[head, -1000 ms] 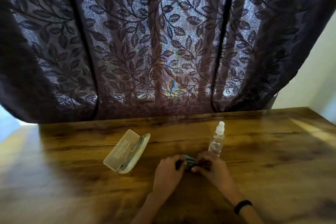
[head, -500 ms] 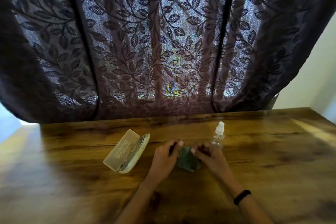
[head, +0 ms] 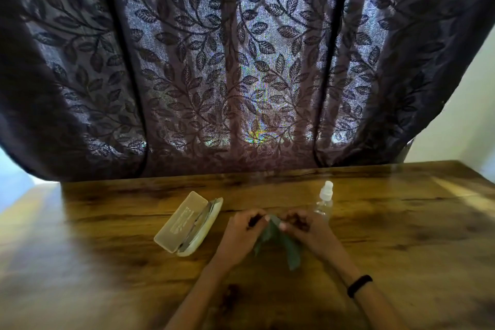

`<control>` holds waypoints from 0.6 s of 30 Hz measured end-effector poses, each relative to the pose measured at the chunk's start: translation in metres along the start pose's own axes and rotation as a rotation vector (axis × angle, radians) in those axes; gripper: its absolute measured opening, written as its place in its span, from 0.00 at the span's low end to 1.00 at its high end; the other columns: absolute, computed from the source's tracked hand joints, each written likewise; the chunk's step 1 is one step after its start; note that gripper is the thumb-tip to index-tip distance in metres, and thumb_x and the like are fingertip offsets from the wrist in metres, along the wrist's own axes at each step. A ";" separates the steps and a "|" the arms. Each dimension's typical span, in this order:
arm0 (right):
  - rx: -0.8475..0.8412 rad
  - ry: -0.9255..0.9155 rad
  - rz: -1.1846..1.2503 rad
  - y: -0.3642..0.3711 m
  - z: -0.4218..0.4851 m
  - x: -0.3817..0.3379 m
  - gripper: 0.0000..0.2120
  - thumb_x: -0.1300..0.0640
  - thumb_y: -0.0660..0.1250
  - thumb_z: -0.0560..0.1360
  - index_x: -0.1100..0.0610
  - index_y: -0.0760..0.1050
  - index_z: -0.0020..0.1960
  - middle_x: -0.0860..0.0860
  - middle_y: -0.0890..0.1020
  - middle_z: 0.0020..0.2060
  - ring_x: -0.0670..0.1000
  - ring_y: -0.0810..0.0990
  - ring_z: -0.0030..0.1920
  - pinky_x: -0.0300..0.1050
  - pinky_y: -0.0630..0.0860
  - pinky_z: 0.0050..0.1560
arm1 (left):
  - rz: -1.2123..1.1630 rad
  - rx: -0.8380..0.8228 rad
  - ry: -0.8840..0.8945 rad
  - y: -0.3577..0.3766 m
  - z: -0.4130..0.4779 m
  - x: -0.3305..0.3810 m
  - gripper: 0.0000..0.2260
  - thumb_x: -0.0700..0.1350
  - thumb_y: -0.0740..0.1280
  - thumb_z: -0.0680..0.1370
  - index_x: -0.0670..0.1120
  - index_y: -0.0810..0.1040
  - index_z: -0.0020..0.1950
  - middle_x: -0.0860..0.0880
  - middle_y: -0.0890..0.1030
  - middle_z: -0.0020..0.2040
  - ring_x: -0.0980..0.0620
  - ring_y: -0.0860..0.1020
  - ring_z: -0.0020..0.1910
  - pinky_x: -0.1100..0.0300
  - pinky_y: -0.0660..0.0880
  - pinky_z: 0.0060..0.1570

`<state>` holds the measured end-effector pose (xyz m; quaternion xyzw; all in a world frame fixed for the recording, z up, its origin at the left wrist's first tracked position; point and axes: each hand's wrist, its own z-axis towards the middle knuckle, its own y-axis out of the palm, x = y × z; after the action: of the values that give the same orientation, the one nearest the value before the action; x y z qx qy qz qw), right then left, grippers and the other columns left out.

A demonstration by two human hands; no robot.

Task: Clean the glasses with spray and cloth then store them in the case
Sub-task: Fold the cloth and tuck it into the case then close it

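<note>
- A glossy wooden table (head: 401, 236) with dark grain streaks fills the lower half of the view; pale light glares across its left end and its far right corner.
- Behind the table's far edge, at 12 o'clock, hangs a dark purple curtain (head: 241, 61) patterned with leafy vines, backlit so the weave glows (a small rainbow shimmer shows near its hem). A plain pale wall (head: 468, 115) stands at 2 o'clock.
- An open cream glasses case (head: 187, 225) lies on the table at 9 o'clock from the hands, well apart from them; something thin and dark lies along the inside, too blurred to tell whether it is the glasses.
- A clear spray bottle (head: 325, 201) with a white cap stands upright at 1 o'clock from the hands, just behind the right hand.
- The left hand (head: 241, 233) and right hand (head: 308, 230) both pinch the top of a green cloth (head: 278, 244), fingers curled narrow, thumbs nearly meeting; the cloth hangs down between them in two limp folds.
- A black band (head: 359, 285) circles the right wrist.
</note>
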<state>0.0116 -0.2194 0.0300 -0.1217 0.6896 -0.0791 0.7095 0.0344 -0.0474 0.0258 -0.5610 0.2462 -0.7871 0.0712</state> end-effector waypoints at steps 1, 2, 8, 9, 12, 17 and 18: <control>-0.060 0.024 -0.063 0.000 -0.001 0.001 0.08 0.58 0.72 0.69 0.50 0.76 0.45 0.46 0.81 0.42 0.45 0.79 0.45 0.30 0.76 0.40 | -0.026 0.005 -0.028 0.000 -0.001 -0.001 0.06 0.42 0.62 0.78 0.48 0.78 0.47 0.54 0.79 0.40 0.61 0.77 0.39 0.70 0.73 0.38; -0.110 0.049 -0.160 0.000 -0.003 0.004 0.09 0.57 0.73 0.68 0.49 0.76 0.44 0.44 0.80 0.41 0.42 0.78 0.43 0.29 0.75 0.38 | -0.040 0.013 -0.057 0.000 -0.001 -0.003 0.06 0.42 0.61 0.79 0.49 0.77 0.46 0.54 0.78 0.40 0.62 0.76 0.38 0.71 0.72 0.37; -0.086 0.135 -0.015 -0.002 -0.007 0.018 0.04 0.56 0.71 0.70 0.52 0.78 0.44 0.48 0.83 0.42 0.42 0.80 0.41 0.28 0.75 0.39 | -0.132 -0.008 -0.222 -0.005 0.000 -0.016 0.07 0.41 0.60 0.79 0.47 0.75 0.43 0.49 0.76 0.41 0.59 0.73 0.39 0.73 0.68 0.37; -0.063 0.147 0.081 -0.002 -0.006 0.018 0.04 0.57 0.71 0.70 0.53 0.78 0.44 0.49 0.83 0.43 0.44 0.81 0.44 0.31 0.77 0.42 | -0.207 -0.027 -0.256 -0.005 0.000 -0.017 0.07 0.42 0.61 0.79 0.48 0.76 0.43 0.50 0.76 0.41 0.60 0.74 0.39 0.74 0.69 0.38; -0.004 0.175 0.283 0.000 -0.002 0.019 0.05 0.60 0.69 0.71 0.58 0.78 0.47 0.55 0.83 0.46 0.52 0.82 0.49 0.45 0.78 0.52 | -0.295 -0.130 -0.347 -0.006 -0.002 -0.022 0.08 0.47 0.70 0.72 0.49 0.77 0.50 0.51 0.79 0.47 0.58 0.78 0.47 0.71 0.74 0.44; 0.079 0.174 0.179 0.003 0.003 0.020 0.03 0.61 0.67 0.73 0.58 0.77 0.47 0.54 0.82 0.45 0.47 0.81 0.46 0.36 0.79 0.42 | -0.047 -0.046 -0.355 -0.008 -0.003 -0.030 0.14 0.42 0.73 0.70 0.49 0.75 0.53 0.50 0.79 0.50 0.53 0.77 0.52 0.60 0.75 0.54; 0.090 0.160 0.113 0.003 0.004 0.021 0.03 0.61 0.67 0.73 0.58 0.77 0.47 0.53 0.81 0.45 0.47 0.80 0.46 0.36 0.78 0.42 | 0.001 -0.009 -0.338 -0.009 -0.004 -0.032 0.12 0.42 0.71 0.72 0.49 0.75 0.53 0.49 0.79 0.49 0.53 0.78 0.51 0.63 0.74 0.51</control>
<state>0.0167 -0.2225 0.0090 -0.0439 0.7455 -0.0795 0.6602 0.0440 -0.0264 0.0017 -0.6858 0.2343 -0.6803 0.1095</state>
